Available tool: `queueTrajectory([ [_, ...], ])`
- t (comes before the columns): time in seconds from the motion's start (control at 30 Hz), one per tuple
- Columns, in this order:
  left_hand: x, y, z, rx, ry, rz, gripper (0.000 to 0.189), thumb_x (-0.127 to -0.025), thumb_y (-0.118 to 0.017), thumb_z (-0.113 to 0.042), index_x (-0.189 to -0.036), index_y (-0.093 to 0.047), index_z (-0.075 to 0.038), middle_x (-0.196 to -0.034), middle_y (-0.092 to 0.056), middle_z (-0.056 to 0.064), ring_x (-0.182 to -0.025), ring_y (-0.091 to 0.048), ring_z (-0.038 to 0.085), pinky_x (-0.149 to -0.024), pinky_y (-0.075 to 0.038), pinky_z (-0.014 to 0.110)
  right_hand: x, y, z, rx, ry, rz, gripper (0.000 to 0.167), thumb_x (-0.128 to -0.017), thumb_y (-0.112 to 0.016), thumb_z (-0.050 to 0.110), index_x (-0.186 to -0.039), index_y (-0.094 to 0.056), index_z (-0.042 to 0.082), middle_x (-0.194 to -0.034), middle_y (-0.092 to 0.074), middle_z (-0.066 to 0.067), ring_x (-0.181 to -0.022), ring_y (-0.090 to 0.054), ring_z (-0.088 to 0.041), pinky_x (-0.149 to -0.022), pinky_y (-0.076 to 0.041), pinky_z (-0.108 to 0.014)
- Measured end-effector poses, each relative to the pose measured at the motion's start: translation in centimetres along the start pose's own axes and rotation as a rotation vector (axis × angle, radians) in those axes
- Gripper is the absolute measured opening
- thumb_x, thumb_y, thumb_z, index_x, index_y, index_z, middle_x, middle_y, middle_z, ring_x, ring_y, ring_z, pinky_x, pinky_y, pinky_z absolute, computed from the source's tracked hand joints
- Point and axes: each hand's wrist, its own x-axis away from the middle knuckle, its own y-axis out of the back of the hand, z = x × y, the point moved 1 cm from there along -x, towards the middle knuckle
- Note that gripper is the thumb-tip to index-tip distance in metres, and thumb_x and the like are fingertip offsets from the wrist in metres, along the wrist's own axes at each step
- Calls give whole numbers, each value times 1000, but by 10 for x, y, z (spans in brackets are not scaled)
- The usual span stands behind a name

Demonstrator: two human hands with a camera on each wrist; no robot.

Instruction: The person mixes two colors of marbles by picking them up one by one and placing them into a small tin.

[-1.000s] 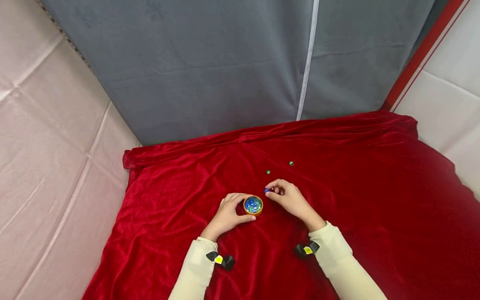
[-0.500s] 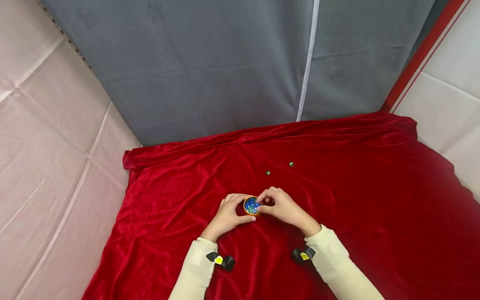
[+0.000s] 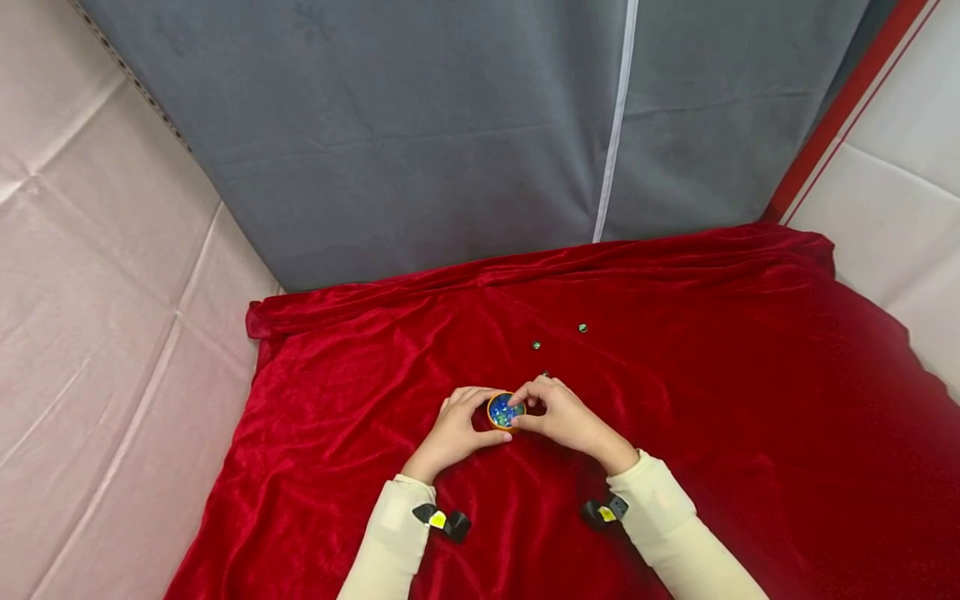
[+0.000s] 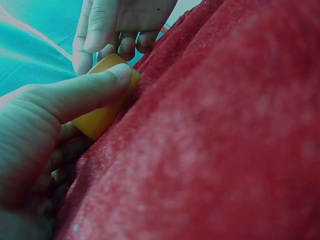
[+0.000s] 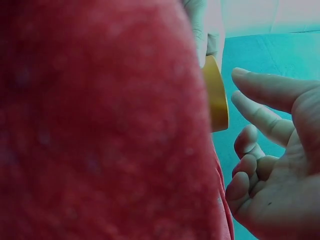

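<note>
A small yellow-orange bowl [image 3: 491,416] holding several blue and green glass marbles [image 3: 501,410] stands on the red cloth. My left hand [image 3: 452,433] grips it from the left, the thumb along the near side and the fingers round the far side. In the left wrist view the thumb presses the wall of the yellow bowl [image 4: 95,122]. My right hand [image 3: 570,417] is over the bowl's right rim, with thumb and index finger apart. The right wrist view shows nothing between the fingertips of the right hand [image 5: 280,145]; its other fingers are loosely curled.
Two greenish marbles lie on the cloth beyond the right hand, a nearer marble [image 3: 536,345] and a farther marble [image 3: 582,328]. A tiny dark spot [image 3: 545,374] shows by the right knuckles, too small to identify. Wrinkled red velvet [image 3: 360,367] covers the surface up to a grey curtain [image 3: 420,150].
My right hand has brought a blue marble leftward to the bowl and let it go, its thumb and index finger parting. My left hand has stayed round the bowl.
</note>
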Motion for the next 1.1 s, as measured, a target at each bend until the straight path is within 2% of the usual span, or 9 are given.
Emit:
queueTrajectory([
  [0.2, 1, 2, 0, 4, 2, -9, 59, -75, -82, -36, -127, -61, -18, -129, -58, 1, -123, -44, 21, -103, -30, 46, -2, 1, 1, -16, -29, -17, 17, -83, -75, 17, -99, -70, 13, -85, -54, -1, -83, -45, -14, -74, -38, -26],
  [0.33, 1, 2, -1, 1, -12, -14, 59, -74, -83, -36, -126, -62, -18, -127, -59, 1, -123, -45, 22, -102, -31, 46, -1, 5, -2, -14, -39, -66, 18, -83, -75, 15, -100, -70, 12, -83, -54, -1, -80, -45, -14, -72, -38, -26],
  [0.67, 0, 0, -2, 0, 0, -9, 59, -73, -83, -36, -126, -62, -19, -127, -60, 0, -124, -45, 21, -103, -30, 45, -1, 14, -13, -25, 2, -180, 19, -82, -73, 12, -100, -69, 7, -79, -51, -1, -73, -45, -12, -65, -38, -25],
  [0.87, 0, 0, -1, -5, 4, -6, 60, -73, -83, -36, -127, -61, -19, -128, -59, 0, -124, -45, 21, -104, -30, 45, -5, 22, -19, -35, -97, -170, 20, -85, -72, 12, -104, -69, 7, -83, -52, -3, -74, -45, -14, -66, -39, -25],
  [1.1, 1, 0, -2, 1, 15, -7, 61, -73, -83, -37, -126, -61, -19, -128, -59, 1, -124, -45, 21, -103, -30, 46, -13, 30, -31, -11, -131, -146, 23, -86, -72, 14, -107, -69, 7, -85, -54, -5, -77, -46, -16, -68, -39, -27],
])
